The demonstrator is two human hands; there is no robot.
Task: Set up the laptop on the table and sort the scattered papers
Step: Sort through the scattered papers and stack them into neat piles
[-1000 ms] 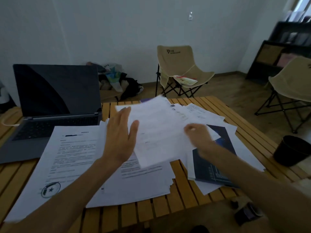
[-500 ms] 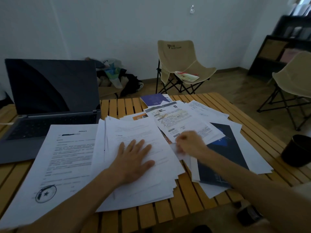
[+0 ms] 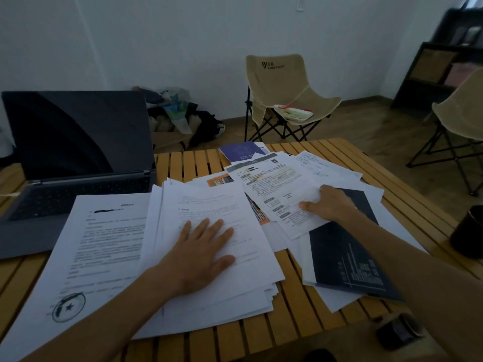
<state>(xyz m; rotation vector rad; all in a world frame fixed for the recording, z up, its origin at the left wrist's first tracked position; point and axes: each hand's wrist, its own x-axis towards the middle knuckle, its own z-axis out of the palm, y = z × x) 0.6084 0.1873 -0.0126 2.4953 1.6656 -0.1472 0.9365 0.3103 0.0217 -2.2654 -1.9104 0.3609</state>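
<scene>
Wooden slats of the table (image 3: 198, 163) run from the near edge toward the far wall. The laptop (image 3: 78, 163) sits open at the left of the frame, its dark screen upright and facing the viewer, its hinge running left to right and its keyboard reaching toward the lower left.

A stack of white papers (image 3: 209, 205) lies at the centre, long axis running from the bottom of the frame toward the top, leaning slightly left. The left hand (image 3: 201, 254) rests flat on this stack, palm down, fingers straight and spread, pointing toward the upper right. Left of the stack lies a stamped sheet (image 3: 104, 244), its lower left corner carrying a round seal and its upper part overlapping the laptop's front edge.

The right hand (image 3: 329, 205) reaches in from the lower right and lies on a printed form (image 3: 277, 184), fingers curled; whether it pinches the sheet cannot be told. This form tilts, long axis running from upper left to lower right. A dark booklet (image 3: 345, 257) lies beneath the right forearm.
</scene>
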